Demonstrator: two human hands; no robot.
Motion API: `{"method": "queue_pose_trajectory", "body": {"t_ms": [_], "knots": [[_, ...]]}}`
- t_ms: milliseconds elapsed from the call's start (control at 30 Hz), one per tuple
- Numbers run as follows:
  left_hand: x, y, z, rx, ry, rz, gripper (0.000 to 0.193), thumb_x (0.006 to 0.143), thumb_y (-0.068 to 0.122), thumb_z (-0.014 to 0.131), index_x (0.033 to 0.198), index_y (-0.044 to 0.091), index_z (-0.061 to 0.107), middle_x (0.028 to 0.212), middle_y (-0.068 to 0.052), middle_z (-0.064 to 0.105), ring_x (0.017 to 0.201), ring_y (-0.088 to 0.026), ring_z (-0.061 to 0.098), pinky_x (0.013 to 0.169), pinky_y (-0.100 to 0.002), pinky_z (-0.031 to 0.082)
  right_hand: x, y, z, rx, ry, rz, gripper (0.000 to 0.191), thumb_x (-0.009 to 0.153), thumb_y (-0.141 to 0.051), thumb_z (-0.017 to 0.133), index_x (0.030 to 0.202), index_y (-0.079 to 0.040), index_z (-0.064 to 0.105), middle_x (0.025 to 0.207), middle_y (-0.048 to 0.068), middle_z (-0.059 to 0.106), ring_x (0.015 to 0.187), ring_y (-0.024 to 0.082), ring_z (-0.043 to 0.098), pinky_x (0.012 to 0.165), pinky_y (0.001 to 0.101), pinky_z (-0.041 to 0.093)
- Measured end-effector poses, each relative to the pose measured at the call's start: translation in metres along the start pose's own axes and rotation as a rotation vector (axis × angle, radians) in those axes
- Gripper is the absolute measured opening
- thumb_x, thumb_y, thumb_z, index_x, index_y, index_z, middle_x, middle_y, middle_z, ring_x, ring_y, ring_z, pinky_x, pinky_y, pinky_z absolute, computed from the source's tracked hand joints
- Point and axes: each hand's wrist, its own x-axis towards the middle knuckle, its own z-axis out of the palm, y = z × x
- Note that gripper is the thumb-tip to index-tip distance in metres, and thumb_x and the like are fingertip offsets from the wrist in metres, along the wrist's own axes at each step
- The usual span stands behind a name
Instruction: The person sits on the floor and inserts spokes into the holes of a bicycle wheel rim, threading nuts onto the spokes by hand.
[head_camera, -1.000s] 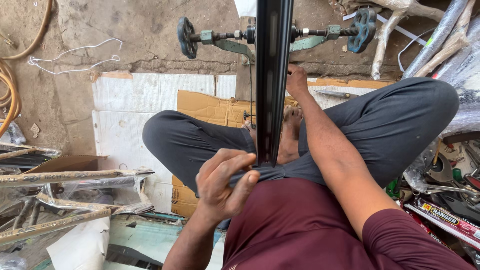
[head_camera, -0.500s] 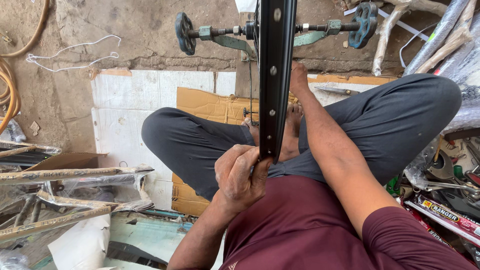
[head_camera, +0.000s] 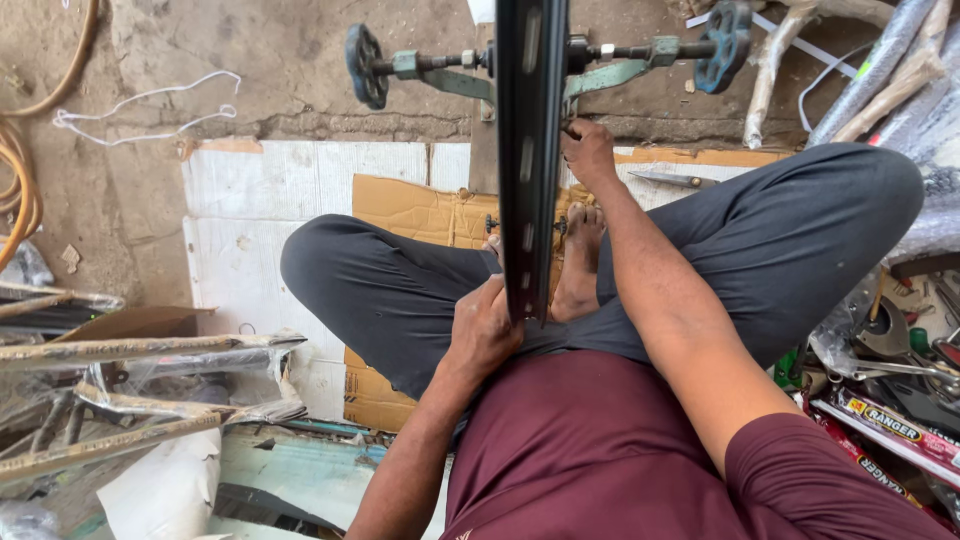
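Clearly the black wheel rim (head_camera: 531, 150) stands edge-on in a green truing stand (head_camera: 640, 70) in front of the seated person, running from the top of the view down to the lap. What could go wrong, as I judge it: the rim could wobble or slip sideways in the stand if the near grip loosens, and fingers close to the stand's arm could get nipped if the rim turns suddenly. The left hand (head_camera: 485, 335) is curled shut around the rim's near edge, fingers wrapped over it, just above the maroon shirt (head_camera: 600, 460). The right hand (head_camera: 588, 150) reaches forward and touches the rim's right side near the stand's arm; its fingers are bent inward, but whether they pinch something small there I cannot tell. A bare foot (head_camera: 580, 260) rests on the cardboard (head_camera: 410, 210) beneath the rim.
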Motion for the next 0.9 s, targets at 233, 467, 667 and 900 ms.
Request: {"method": "queue_pose_trajectory", "body": {"t_ms": [233, 467, 667, 900], "knots": [[0.007, 0.004, -0.025, -0.235, 0.042, 0.133, 0.013, 0.081, 0.012, 0.072, 0.087, 0.007, 0.062, 0.085, -0.011, 0.062, 0.067, -0.029, 0.06, 0.059, -0.041, 0.048, -0.006, -0.013, -0.027, -0.056, 0.188, -0.154, 0.012, 0.088, -0.01, 0.076, 0.1, -0.008, 0.078, 0.097, 0.008, 0.076, 0.084, 0.022, 0.071, 0.08, 0.0389, 0.057], [0.033, -0.013, 0.024, -0.375, 0.238, -0.413, 0.014, 0.102, 0.014, 0.056, 0.097, 0.002, 0.062, 0.085, -0.011, 0.061, 0.075, -0.028, 0.062, 0.071, -0.039, 0.051, -0.092, -0.079, -0.068, 0.001, -0.234, 0.087, 0.024, 0.091, -0.009, 0.071, 0.115, -0.009, 0.073, 0.087, 0.008, 0.073, 0.079, 0.02, 0.071, 0.074, 0.0322, 0.056], [0.023, -0.029, 0.035, -0.182, 0.169, -0.298, 0.018, 0.09, 0.013, 0.072, 0.105, 0.005, 0.066, 0.096, -0.012, 0.064, 0.089, -0.031, 0.067, 0.075, -0.042, 0.053, -0.144, -0.11, -0.066, 0.227, -0.393, 0.023, 0.021, 0.086, -0.002, 0.075, 0.107, 0.0, 0.073, 0.095, 0.006, 0.074, 0.085, 0.014, 0.073, 0.074, 0.0289, 0.062], [0.011, -0.054, 0.053, -0.531, 0.015, -0.545, 0.009, 0.092, 0.009, 0.073, 0.093, 0.001, 0.068, 0.078, -0.007, 0.068, 0.071, -0.017, 0.064, 0.061, -0.034, 0.052, -0.132, -0.118, -0.069, 0.327, -0.583, 0.321, 0.013, 0.085, 0.002, 0.073, 0.096, 0.001, 0.066, 0.079, 0.007, 0.072, 0.066, 0.014, 0.07, 0.059, 0.0298, 0.061]]}}
